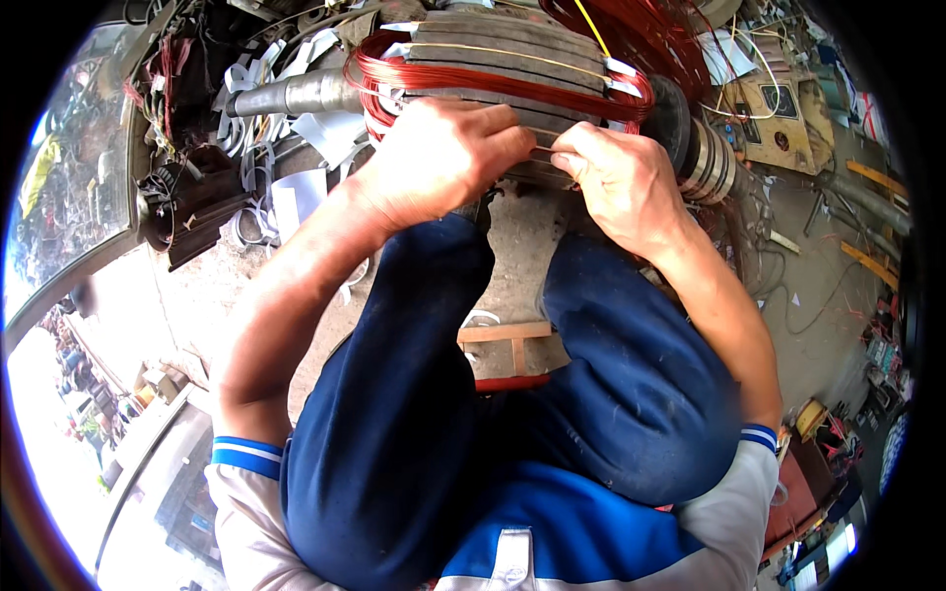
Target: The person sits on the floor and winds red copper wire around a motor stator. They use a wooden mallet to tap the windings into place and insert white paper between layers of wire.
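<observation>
In front of my knees lies a motor rotor with a grey slotted core [503, 37]. A coil of red enamelled copper wire [493, 87] stretches along its near side, looping at both ends. My left hand [443, 153] is closed at the core's near edge, just below the coil. Close to its right, my right hand [626, 182] pinches with thumb and forefinger. Between the two hands runs a thin tan strip [542, 147], whose ends are hidden by my fingers. White paper slot liners [621, 67] stick out at the core's end.
The rotor's shaft [296, 96] extends left, and metal slip rings [711, 163] sit at its right end. More red wire [660, 39] hangs at the far right. White paper strips [330, 133] and a dark motor part [192, 202] lie left. A wooden stool [507, 333] shows between my legs.
</observation>
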`<state>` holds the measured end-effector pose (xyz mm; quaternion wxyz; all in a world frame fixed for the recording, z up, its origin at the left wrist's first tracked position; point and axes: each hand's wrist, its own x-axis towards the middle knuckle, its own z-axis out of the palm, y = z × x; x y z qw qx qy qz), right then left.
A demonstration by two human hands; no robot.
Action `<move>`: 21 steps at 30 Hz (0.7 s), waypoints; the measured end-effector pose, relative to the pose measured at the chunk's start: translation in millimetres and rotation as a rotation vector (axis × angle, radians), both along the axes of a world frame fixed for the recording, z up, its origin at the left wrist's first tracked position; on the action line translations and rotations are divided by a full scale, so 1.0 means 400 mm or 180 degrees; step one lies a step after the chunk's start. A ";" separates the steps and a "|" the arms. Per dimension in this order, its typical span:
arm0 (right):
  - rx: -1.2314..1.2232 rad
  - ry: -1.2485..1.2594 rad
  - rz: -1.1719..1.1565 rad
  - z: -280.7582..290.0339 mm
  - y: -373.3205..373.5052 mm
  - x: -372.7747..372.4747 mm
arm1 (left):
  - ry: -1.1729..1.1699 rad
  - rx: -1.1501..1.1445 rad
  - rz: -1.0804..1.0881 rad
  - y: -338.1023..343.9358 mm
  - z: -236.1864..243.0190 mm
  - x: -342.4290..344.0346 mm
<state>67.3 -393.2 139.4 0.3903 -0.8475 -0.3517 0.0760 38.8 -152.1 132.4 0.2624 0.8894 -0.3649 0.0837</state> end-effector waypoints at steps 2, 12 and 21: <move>0.0088 0.0326 -0.0112 0.019 0.003 -0.011 | -0.0317 0.0074 0.0073 -0.006 -0.011 0.000; -0.0243 0.0177 -0.0093 0.040 0.002 -0.007 | 0.2170 -0.0433 0.0242 0.013 0.014 0.056; 0.0312 0.0038 0.0112 -0.042 -0.020 0.000 | 0.3389 -0.0933 -0.0114 0.037 0.051 0.094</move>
